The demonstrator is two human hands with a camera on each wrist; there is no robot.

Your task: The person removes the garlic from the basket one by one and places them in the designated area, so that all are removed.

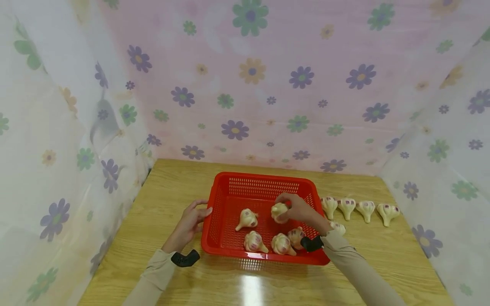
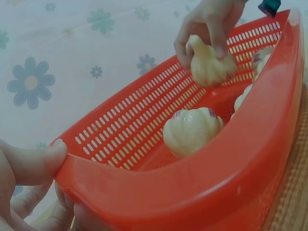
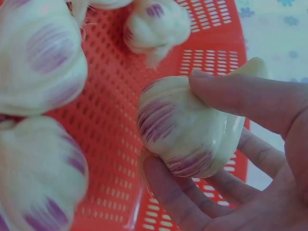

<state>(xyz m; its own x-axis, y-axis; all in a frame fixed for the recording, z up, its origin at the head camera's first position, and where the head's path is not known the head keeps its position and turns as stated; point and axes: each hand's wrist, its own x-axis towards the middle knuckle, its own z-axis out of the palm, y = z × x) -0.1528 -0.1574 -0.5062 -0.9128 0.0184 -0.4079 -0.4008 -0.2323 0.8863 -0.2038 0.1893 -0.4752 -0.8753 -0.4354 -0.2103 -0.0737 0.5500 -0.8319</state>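
Note:
A red perforated basket point(image 1: 264, 175) stands on the table with several garlic bulbs inside. My left hand point(image 1: 191, 220) grips its left rim; in the left wrist view the thumb point(image 2: 36, 163) lies over the corner and the fingers are outside, below it. Inside the basket, toward the right, my right hand point(image 1: 300, 209) holds a white garlic bulb point(image 3: 183, 127) with purple patches between thumb and fingers. One loose bulb point(image 1: 248, 219) lies left of that hand. Nearer the front wall lie more bulbs point(image 1: 282, 244), one partly behind the black wrist camera.
Right of the basket, several garlic bulbs point(image 1: 366, 209) form a row on the wooden table point(image 1: 168, 182). Another bulb point(image 1: 338, 228) sits in front of the row, partly covered by the right forearm. Flowered curtains point(image 1: 252, 106) enclose the back and both sides.

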